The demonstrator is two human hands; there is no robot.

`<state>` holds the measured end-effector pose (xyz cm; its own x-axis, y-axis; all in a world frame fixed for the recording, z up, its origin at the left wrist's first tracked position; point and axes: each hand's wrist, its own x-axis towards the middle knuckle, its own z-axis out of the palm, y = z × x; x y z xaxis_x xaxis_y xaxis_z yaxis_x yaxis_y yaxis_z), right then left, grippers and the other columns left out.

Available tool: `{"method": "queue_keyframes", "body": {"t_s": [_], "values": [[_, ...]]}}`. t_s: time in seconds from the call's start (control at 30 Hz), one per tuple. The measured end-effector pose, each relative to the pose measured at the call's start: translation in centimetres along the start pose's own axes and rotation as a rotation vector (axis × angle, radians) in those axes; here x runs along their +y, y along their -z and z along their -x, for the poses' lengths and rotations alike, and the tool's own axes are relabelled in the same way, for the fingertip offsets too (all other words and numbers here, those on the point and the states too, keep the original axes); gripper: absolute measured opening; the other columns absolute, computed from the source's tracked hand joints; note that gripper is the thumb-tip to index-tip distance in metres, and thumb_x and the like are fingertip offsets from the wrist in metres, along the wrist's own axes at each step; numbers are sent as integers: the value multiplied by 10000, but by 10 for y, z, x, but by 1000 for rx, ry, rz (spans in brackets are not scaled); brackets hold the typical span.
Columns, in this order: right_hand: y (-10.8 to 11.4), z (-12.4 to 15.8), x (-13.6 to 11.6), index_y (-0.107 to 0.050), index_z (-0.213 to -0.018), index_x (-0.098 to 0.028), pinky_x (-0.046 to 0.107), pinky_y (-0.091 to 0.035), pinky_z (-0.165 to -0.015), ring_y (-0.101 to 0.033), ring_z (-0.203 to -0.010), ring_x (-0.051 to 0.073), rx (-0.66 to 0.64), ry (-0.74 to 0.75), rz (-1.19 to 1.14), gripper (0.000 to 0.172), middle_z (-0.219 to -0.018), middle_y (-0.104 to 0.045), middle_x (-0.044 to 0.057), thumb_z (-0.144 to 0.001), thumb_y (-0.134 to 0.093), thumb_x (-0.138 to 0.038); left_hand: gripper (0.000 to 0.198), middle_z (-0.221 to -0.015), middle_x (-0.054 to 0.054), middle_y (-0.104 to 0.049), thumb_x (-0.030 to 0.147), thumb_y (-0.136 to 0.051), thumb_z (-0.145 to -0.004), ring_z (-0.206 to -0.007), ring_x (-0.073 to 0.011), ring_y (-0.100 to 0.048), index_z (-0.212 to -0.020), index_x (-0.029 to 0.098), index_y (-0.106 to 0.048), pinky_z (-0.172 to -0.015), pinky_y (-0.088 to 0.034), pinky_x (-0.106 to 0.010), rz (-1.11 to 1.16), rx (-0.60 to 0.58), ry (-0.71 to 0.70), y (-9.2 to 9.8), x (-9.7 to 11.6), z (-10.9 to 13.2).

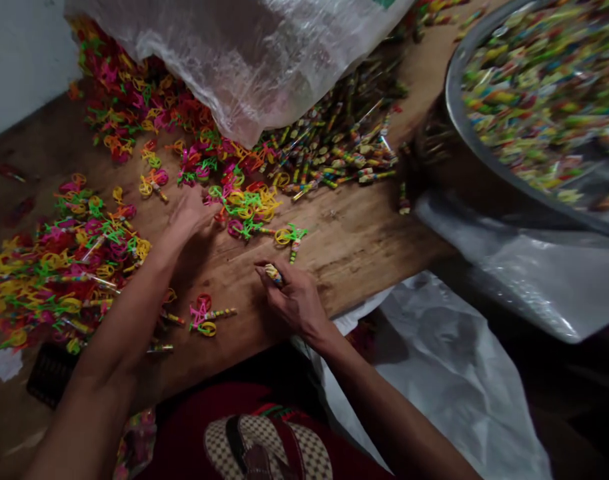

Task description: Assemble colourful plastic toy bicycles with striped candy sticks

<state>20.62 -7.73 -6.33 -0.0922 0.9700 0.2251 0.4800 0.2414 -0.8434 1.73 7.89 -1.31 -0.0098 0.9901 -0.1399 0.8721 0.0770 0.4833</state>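
Head view. Right hand rests on the desk, fingers curled closed around a small striped stick; only the stick's tip shows above the thumb.

Left hand is stretched forward, palm down, fingertips at the near edge of a cluster of bright plastic loops. Motion blur here: the fingers look spread and flat with nothing gripped, probably open.

Surroundings:
- Left of the left forearm: big heap of loops, pink, yellow, green and orange, with sticks among them.
- Between the two hands, near the desk edge: one loop piece with a stick attached.
- Just beyond the right hand: another such piece, lying alone.
- Further beyond the right hand: pile of sticks, partly under a clear plastic bag.
- Far to the right of the right hand: metal basin filled with colourful pieces, too blurred to identify.
- Below the right forearm: white plastic sheet.
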Motion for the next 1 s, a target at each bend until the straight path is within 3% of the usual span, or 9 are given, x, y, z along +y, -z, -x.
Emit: {"method": "queue_keyframes", "body": {"t_s": [0.07, 0.13, 0.3, 0.37, 0.5, 0.7, 0.8, 0.9, 1.0], "values": [[-5, 1, -2, -678, -943, -217, 266, -474, -633, -661, -666, 179, -19, 17, -14, 185, -756, -709, 26, -869, -519, -159, 126, -923, -100, -681, 233, -697, -734, -951, -265, -633, -815, 168, -626, -821, -462, -332, -97, -29, 7, -3, 0, 4], [-6, 2, -2, -683, -910, -218, 266, -460, -619, -645, -648, 175, -38, 33, -50, 175, -734, -699, 24, -865, -524, -162, 112, -817, -57, -670, 230, -696, -750, -857, -226, -639, -774, 169, -605, -771, -476, -311, -37, -33, 13, -2, -5, 17], [-5, -5, -7, -698, -942, -217, 257, -468, -632, -646, -692, 163, -40, -64, -205, 143, -830, -725, 27, -899, -563, -237, 117, -646, 5, -663, 202, -675, -806, -552, -138, -630, -877, 150, -598, -552, -498, -239, 709, -117, 323, 11, -23, 60], [-9, -11, -13, -701, -971, -207, 260, -471, -628, -623, -670, 157, -12, -112, -228, 161, -826, -715, 29, -901, -583, -290, 132, -679, -8, -693, 163, -675, -809, -537, -131, -647, -915, 137, -601, -522, -514, -228, 942, -115, 410, 18, -25, 74], [-16, -16, -24, -704, -987, -193, 268, -480, -626, -602, -672, 156, -23, -110, -296, 195, -833, -701, 38, -919, -565, -310, 55, -764, -55, -727, 139, -663, -844, -613, -128, -690, -867, 104, -627, -579, -562, -221, 1217, -220, 441, 26, -20, 95], [-5, -14, -21, -703, -1133, -221, 322, -549, -821, -685, -903, 191, 76, -54, -287, 255, -1017, -746, 60, -946, -562, -323, 64, -764, -40, -731, 78, -578, -907, -654, -142, -715, -904, 118, -629, -649, -597, -254, 1353, -234, 479, 17, -8, 109], [-5, -18, -18, -665, -1241, -214, 373, -540, -937, -677, -1049, 222, 52, 28, -215, 329, -1138, -737, 92, -953, -530, -297, 159, -739, -60, -727, 97, -521, -951, -614, -128, -702, -850, 93, -643, -670, -600, -255, 1365, -282, 494, 6, 2, 111], [-7, -20, -15, -655, -1264, -193, 389, -544, -928, -687, -1027, 230, 15, 59, -214, 359, -1129, -740, 111, -939, -522, -267, 126, -704, -43, -710, 126, -593, -924, -604, -124, -692, -816, 96, -650, -673, -598, -252, 1383, -316, 501, -2, 9, 113], [-5, -20, -14, -685, -1173, -195, 342, -553, -812, -705, -878, 201, 19, -37, -284, 284, -1008, -757, 80, -938, -544, -273, 65, -663, -6, -682, 137, -678, -859, -556, -109, -659, -802, 113, -656, -584, -571, -221, 1404, -336, 531, -6, 11, 116]]}}
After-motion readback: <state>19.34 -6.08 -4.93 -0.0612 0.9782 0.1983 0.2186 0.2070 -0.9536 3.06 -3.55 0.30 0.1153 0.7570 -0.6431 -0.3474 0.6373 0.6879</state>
